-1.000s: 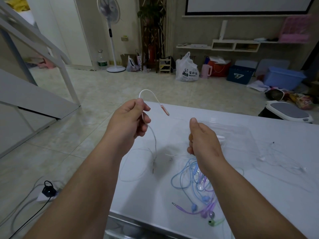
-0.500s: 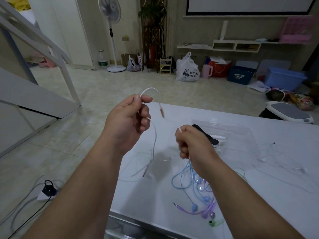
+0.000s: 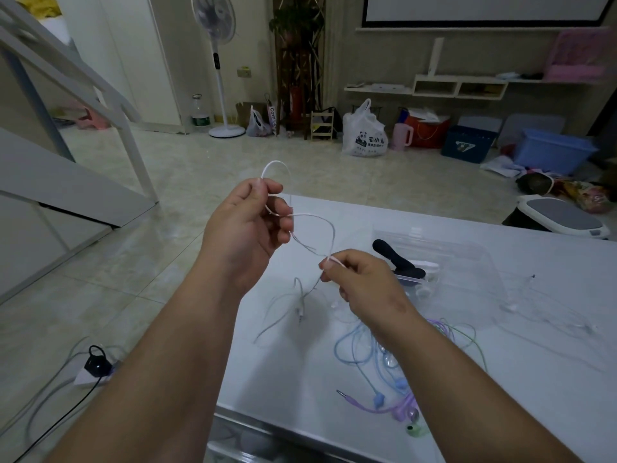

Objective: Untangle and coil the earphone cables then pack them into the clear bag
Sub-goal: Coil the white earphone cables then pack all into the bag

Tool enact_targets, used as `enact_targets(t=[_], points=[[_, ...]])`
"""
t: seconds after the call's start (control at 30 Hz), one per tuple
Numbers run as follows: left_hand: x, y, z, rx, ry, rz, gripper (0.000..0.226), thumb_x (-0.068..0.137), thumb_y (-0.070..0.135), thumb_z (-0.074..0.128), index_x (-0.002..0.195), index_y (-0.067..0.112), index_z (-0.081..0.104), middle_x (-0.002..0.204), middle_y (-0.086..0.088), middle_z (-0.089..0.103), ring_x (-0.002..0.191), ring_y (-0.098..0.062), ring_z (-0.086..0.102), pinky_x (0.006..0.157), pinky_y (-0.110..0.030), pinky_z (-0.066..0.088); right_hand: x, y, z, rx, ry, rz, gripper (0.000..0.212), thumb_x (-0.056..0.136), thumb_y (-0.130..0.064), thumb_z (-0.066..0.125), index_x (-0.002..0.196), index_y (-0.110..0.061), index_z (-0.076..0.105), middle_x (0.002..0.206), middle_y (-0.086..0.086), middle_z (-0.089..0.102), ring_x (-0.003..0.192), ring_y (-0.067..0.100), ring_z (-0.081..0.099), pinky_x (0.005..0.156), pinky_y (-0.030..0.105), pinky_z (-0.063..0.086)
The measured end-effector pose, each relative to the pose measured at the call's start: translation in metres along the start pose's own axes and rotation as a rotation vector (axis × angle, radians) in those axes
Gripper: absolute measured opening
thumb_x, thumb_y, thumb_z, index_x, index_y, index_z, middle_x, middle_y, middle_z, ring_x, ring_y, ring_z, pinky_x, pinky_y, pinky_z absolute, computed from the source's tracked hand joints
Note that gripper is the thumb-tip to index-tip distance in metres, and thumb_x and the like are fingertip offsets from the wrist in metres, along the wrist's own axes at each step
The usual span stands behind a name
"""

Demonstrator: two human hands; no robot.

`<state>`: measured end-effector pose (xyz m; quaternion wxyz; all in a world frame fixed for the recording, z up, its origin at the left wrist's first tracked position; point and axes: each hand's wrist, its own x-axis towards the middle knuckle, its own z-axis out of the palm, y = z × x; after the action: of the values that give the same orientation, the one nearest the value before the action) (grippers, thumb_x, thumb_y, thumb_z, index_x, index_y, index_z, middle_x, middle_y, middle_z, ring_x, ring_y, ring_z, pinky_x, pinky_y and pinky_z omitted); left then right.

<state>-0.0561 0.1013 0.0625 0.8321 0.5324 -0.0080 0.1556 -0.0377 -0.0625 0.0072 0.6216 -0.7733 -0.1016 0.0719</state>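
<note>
My left hand (image 3: 245,225) pinches a thin white earphone cable (image 3: 314,219) above the table's left part, a small loop standing up over the fingers. My right hand (image 3: 362,282) pinches the same cable lower and to the right, so a loop arcs between the two hands. The cable's loose end hangs down onto the white table (image 3: 500,379). A tangle of blue, purple and green earphones (image 3: 387,362) lies under my right forearm. The clear bag (image 3: 460,262) lies behind my right hand with a black item inside. Another white earphone set (image 3: 551,312) lies spread at the right.
The table's left edge runs just below my left hand, with tiled floor beyond. A power strip with a black plug (image 3: 95,365) lies on the floor at lower left. A white staircase frame (image 3: 66,95) stands at left. Bags and bins line the far wall.
My right hand has moved down and right along the white cable, drawing out a wider loop between the hands. My left hand has kept its grip and place.
</note>
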Motion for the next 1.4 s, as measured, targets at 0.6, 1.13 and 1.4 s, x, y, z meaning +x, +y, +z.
enact_targets(t=[0.6, 1.13, 1.4], points=[[0.005, -0.015, -0.006, 0.552, 0.153, -0.251, 0.022, 0.085, -0.001, 0.058, 0.105, 0.005, 0.067, 0.093, -0.012, 0.069, 0.073, -0.020, 0.063, 0.062, -0.029, 0.049, 0.001, -0.009, -0.008, 0.270, 0.080, 0.116, 0.013, 0.095, -0.023, 0.054, 0.087, -0.016, 0.060, 0.085, -0.001, 0.076, 0.051, 0.013, 0.036, 0.039, 0.018, 0.028], [0.005, -0.014, -0.007, 0.620, 0.166, -0.186, 0.029, 0.097, 0.030, 0.051, 0.079, 0.013, 0.066, 0.052, -0.002, 0.055, 0.044, -0.014, 0.039, 0.043, -0.022, 0.028, 0.004, -0.009, -0.013, 0.263, 0.185, 0.104, 0.017, 0.089, -0.014, 0.052, 0.075, -0.015, 0.062, 0.069, 0.002, 0.061, 0.050, 0.011, 0.038, 0.047, 0.026, 0.030], [0.009, -0.010, -0.015, 0.563, 0.424, -0.058, 0.029, 0.095, 0.034, 0.053, 0.076, 0.017, 0.068, 0.055, -0.001, 0.038, 0.049, -0.015, 0.034, 0.048, -0.026, 0.025, 0.006, -0.009, -0.014, 0.270, 0.296, 0.005, 0.022, 0.099, -0.025, 0.041, 0.084, -0.025, 0.058, 0.051, -0.011, 0.036, 0.045, 0.008, 0.026, 0.045, 0.024, 0.023]])
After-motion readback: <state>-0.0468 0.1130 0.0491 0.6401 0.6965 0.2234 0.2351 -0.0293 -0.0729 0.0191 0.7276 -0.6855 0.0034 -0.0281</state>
